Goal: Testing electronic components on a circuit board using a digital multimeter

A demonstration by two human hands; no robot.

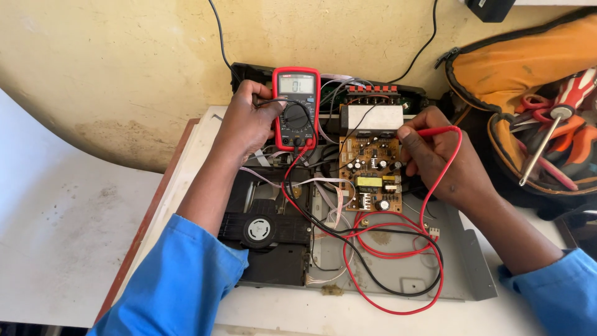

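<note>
Left hand (245,121) grips red multimeter (296,109) upright at the open chassis (448,274) back edge, right hand (438,158) pinches red probe (429,131) on the brown circuit board (371,171) top edge, leads (385,249) coiled across chassis floor.

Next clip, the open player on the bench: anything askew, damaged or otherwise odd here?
Nothing looks damaged. The only untidy part is the red and black leads, tangled in loose loops over the open metal case. The left hand steadies the meter; the right hand holds the red probe at the circuit board.

Single head view; looks steeply down, close over opened player chassis (435,274).
</note>
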